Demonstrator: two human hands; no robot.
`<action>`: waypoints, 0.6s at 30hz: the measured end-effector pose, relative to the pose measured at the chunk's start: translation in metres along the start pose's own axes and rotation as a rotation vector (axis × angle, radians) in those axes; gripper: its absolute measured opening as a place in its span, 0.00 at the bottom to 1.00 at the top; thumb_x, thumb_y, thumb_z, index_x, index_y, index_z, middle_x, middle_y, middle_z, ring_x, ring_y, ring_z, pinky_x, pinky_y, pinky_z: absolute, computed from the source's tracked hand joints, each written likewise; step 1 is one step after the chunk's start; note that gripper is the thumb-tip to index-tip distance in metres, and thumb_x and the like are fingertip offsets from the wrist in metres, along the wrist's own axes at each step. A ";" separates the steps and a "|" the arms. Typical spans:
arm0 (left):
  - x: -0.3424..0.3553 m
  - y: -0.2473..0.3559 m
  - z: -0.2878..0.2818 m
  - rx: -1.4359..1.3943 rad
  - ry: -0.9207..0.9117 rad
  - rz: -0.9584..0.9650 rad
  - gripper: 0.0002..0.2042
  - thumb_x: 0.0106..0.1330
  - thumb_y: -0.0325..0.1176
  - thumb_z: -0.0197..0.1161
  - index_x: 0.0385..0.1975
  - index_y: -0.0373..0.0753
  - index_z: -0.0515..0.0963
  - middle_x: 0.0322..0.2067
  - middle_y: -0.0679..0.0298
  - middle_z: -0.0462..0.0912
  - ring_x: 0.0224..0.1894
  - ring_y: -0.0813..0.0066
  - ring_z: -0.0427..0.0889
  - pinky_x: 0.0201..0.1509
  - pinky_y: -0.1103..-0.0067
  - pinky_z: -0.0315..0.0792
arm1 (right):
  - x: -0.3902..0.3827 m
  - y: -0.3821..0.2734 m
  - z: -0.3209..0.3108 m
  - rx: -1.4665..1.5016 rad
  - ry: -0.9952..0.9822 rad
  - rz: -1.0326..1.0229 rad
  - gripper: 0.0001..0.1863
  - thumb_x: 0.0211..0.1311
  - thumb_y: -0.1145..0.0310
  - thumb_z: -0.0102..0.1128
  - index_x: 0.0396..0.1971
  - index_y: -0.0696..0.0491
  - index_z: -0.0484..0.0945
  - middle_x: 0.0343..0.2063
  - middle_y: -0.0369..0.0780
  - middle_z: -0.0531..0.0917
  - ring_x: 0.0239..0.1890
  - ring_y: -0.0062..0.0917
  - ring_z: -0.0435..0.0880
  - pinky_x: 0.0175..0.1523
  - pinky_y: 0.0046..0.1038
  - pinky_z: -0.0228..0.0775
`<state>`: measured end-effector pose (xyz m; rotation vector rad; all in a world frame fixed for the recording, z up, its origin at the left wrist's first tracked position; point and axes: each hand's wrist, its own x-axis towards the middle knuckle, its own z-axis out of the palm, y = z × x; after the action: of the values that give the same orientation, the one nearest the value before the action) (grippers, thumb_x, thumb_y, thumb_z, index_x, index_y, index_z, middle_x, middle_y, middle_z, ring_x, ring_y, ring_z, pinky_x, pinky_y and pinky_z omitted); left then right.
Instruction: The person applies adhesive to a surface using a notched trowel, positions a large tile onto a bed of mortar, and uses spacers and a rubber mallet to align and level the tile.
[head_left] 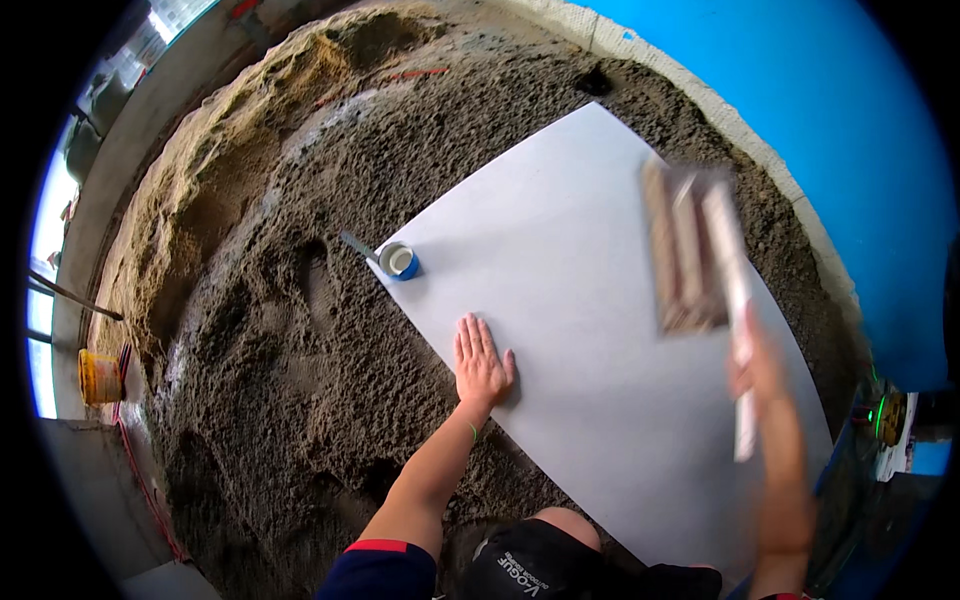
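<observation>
A large white tile (590, 290) lies flat on a bed of rough grey-brown mortar (290, 330). My left hand (480, 362) rests palm down, fingers spread, on the tile near its left edge. My right hand (757, 370) is raised over the tile's right side and grips the pale handle of a wooden mallet-like tool (692, 245), whose blurred head hangs above the tile. A small blue cup-like container (400, 262) with a thin tool sticking out of it sits at the tile's left corner.
A blue wall (800, 110) with a pale plaster strip at its foot borders the bed on the right. A yellow bucket (98, 376) stands at the far left by a concrete ledge. My knee (560, 525) is at the tile's near edge. Small coloured items lie at far right.
</observation>
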<state>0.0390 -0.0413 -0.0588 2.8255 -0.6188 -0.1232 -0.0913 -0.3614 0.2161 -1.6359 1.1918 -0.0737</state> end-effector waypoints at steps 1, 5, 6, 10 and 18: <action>-0.004 -0.009 -0.004 0.016 -0.011 -0.013 0.38 0.70 0.50 0.42 0.70 0.26 0.46 0.73 0.44 0.41 0.76 0.50 0.37 0.77 0.62 0.34 | 0.008 -0.035 0.001 0.078 0.020 -0.154 0.31 0.65 0.33 0.48 0.16 0.45 0.68 0.07 0.28 0.64 0.07 0.14 0.64 0.11 0.19 0.53; -0.001 -0.006 0.000 0.028 0.018 0.000 0.38 0.70 0.50 0.42 0.70 0.26 0.46 0.73 0.43 0.42 0.76 0.49 0.37 0.77 0.62 0.35 | 0.027 -0.120 0.017 0.350 0.153 -0.540 0.29 0.71 0.40 0.44 0.15 0.46 0.61 0.09 0.30 0.61 0.10 0.14 0.59 0.15 0.21 0.49; -0.004 -0.003 0.001 0.017 0.007 -0.003 0.37 0.70 0.49 0.42 0.70 0.26 0.47 0.73 0.43 0.42 0.76 0.49 0.38 0.77 0.62 0.35 | 0.034 -0.117 0.021 0.369 0.136 -0.630 0.29 0.72 0.42 0.43 0.16 0.48 0.63 0.10 0.31 0.63 0.11 0.16 0.64 0.16 0.22 0.54; 0.001 0.005 0.000 -0.034 0.024 0.006 0.36 0.69 0.47 0.43 0.70 0.25 0.48 0.72 0.42 0.43 0.76 0.48 0.39 0.77 0.61 0.37 | 0.053 0.121 0.110 -0.453 0.218 -0.378 0.30 0.73 0.48 0.43 0.49 0.63 0.77 0.37 0.58 0.83 0.47 0.52 0.81 0.48 0.43 0.71; -0.004 0.003 0.006 -0.019 0.030 -0.036 0.36 0.67 0.44 0.44 0.69 0.24 0.49 0.72 0.42 0.43 0.76 0.47 0.38 0.77 0.62 0.35 | -0.022 0.163 0.104 -0.273 -0.337 0.106 0.31 0.68 0.41 0.51 0.21 0.57 0.75 0.12 0.38 0.72 0.15 0.25 0.72 0.22 0.30 0.64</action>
<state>0.0331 -0.0441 -0.0637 2.8158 -0.5577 -0.0922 -0.1487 -0.2644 0.0584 -1.7317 1.0559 0.4333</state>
